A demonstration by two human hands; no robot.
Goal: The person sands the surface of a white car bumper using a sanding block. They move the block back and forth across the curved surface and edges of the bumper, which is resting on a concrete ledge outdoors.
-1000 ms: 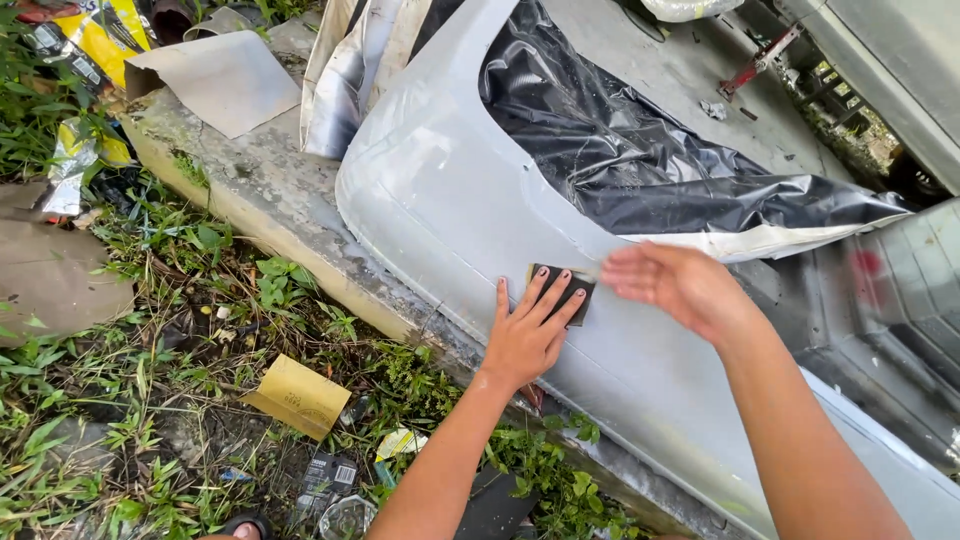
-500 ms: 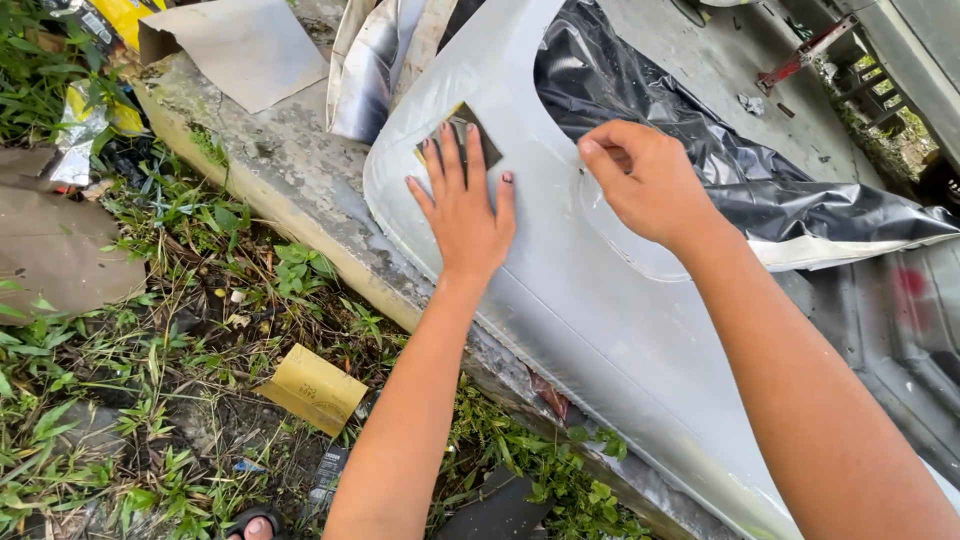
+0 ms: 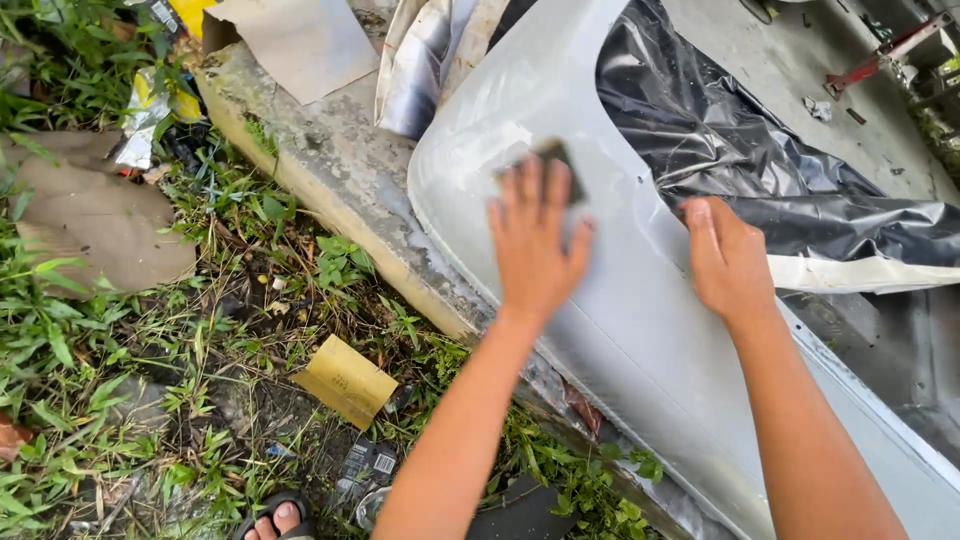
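A pale grey car bumper [image 3: 640, 330] lies along a concrete curb [image 3: 330, 180]. My left hand [image 3: 535, 240] presses flat on its curved face, fingers spread, over a small dark piece of sandpaper [image 3: 562, 160] that pokes out past the fingertips. The hand is motion-blurred. A dull whitish rubbed patch shows just left of the sandpaper. My right hand [image 3: 725, 255] rests flat on the bumper to the right, holding nothing, close to the edge of a crumpled black plastic sheet [image 3: 760, 170] that covers the bumper's upper part.
Grass and litter lie left of the curb: a yellow-brown rectangular sheet [image 3: 345, 380], a brown cardboard scrap [image 3: 90, 220], and a grey sheet [image 3: 300, 40] at the top. My sandalled foot [image 3: 275, 515] shows at the bottom. A concrete slab with a red tool [image 3: 880, 50] lies beyond.
My left hand has slid the sandpaper along the bumper toward its rounded end and then partly back. My right hand followed along the bumper's surface.
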